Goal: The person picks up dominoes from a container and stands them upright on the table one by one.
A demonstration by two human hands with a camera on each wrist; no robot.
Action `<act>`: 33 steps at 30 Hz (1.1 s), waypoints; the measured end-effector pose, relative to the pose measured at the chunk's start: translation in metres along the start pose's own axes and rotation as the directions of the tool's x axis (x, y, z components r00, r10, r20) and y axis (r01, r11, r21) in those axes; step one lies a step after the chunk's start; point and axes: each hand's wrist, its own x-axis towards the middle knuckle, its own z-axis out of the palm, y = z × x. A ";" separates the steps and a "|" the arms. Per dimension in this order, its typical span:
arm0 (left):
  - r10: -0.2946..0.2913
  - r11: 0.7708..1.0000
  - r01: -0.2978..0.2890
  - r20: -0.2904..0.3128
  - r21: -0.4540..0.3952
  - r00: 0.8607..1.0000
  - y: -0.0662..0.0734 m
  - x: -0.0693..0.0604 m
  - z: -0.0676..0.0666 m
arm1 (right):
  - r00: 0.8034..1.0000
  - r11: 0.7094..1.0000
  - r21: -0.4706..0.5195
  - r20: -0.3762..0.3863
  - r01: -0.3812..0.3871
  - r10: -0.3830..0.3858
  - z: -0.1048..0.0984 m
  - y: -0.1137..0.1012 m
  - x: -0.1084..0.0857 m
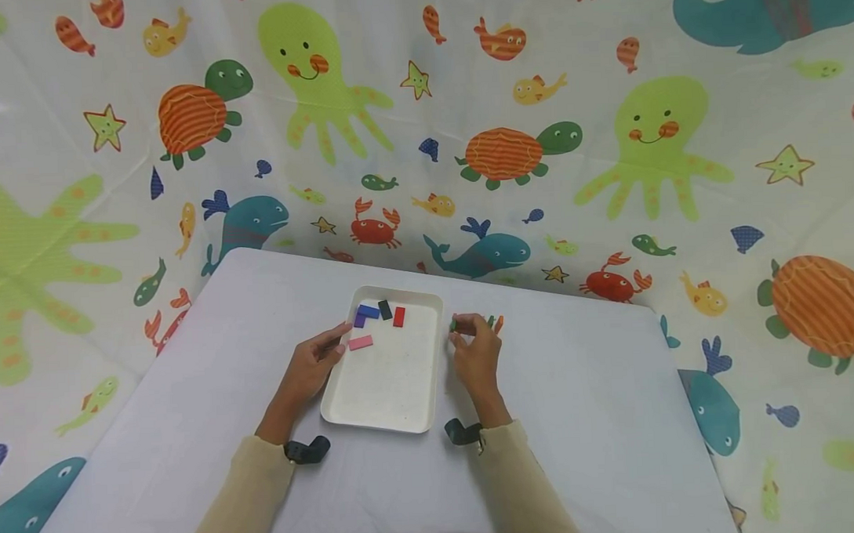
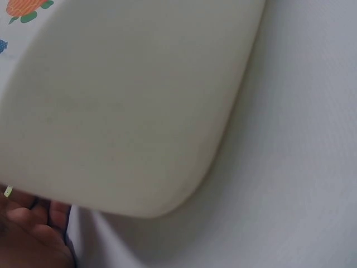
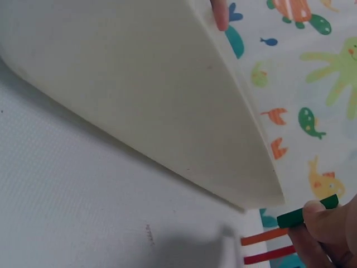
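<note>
A white rectangular tray (image 1: 382, 390) lies on the table. My left hand (image 1: 313, 364) grips its left rim, thumb and fingers at the edge; in the left wrist view the tray's wall (image 2: 128, 111) hides much of that hand. Inside the tray are a pink block (image 1: 361, 342) near my left thumb, a blue block (image 1: 369, 312), a purple block (image 1: 359, 321), a black block (image 1: 384, 309) and a red block (image 1: 399, 317). Just outside the right rim my right hand (image 1: 478, 355) pinches a small green block (image 3: 290, 218) between thumb and fingers.
Beyond my right hand lie an orange piece (image 1: 499, 324) and a green piece (image 1: 491, 321), both partly hidden. The right wrist view shows an orange strip (image 3: 261, 238) and a red strip (image 3: 268, 256). A sea-animal curtain (image 1: 411, 204) hangs behind the white-covered table (image 1: 581, 418).
</note>
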 end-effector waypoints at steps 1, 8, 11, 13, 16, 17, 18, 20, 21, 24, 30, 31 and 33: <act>-0.001 1.000 0.001 0.000 0.001 1.000 0.000 0.000 0.000 | 1.000 1.000 0.006 0.001 -0.003 0.003 0.000 0.001 0.000; -0.009 1.000 0.009 -0.003 0.005 1.000 0.001 -0.001 0.001 | 0.999 0.999 -0.005 0.005 -0.047 0.047 0.002 0.004 -0.002; -0.014 1.000 0.014 -0.004 0.000 1.000 0.001 0.000 0.001 | 0.997 0.997 -0.015 0.008 -0.075 0.075 0.004 0.007 -0.003; -0.015 1.000 0.015 -0.003 -0.005 1.000 0.000 0.000 0.000 | 0.996 0.996 -0.018 0.010 -0.092 0.092 0.004 0.008 -0.004; -0.025 1.000 0.025 -0.001 -0.008 1.000 0.001 0.000 0.000 | 0.994 0.994 -0.015 0.014 -0.105 0.105 0.005 0.009 -0.005; -0.029 1.000 0.029 0.000 -0.010 1.000 0.001 0.000 0.000 | 0.994 0.994 -0.014 0.016 -0.106 0.106 0.005 0.010 -0.005; -0.030 0.999 0.030 0.000 -0.012 1.000 0.001 0.000 0.000 | 0.994 0.994 -0.014 0.019 -0.109 0.109 0.005 0.011 -0.005; -0.031 0.999 0.031 -0.001 -0.014 1.000 0.001 0.000 0.001 | 0.993 0.993 -0.019 0.025 -0.112 0.113 0.006 0.012 -0.005; -0.029 0.999 0.029 -0.001 -0.016 1.000 0.001 0.000 0.001 | 0.993 0.993 -0.023 0.027 -0.113 0.114 0.006 0.013 -0.005; -0.028 0.999 0.028 0.000 -0.018 1.000 0.001 0.000 0.001 | 0.993 0.993 -0.034 0.029 -0.110 0.111 0.007 0.016 -0.006; -0.026 1.000 0.026 0.001 -0.018 1.000 0.001 0.001 0.000 | 0.997 0.996 -0.045 0.024 -0.072 0.073 0.007 0.018 -0.007; -0.025 1.000 0.025 0.000 -0.016 1.000 0.001 0.001 0.000 | 0.997 0.996 -0.049 0.024 -0.068 0.069 0.007 0.019 -0.007; -0.026 1.000 0.026 0.000 -0.011 1.000 0.001 0.001 0.000 | 0.998 0.997 -0.053 0.026 -0.063 0.064 0.007 0.020 -0.006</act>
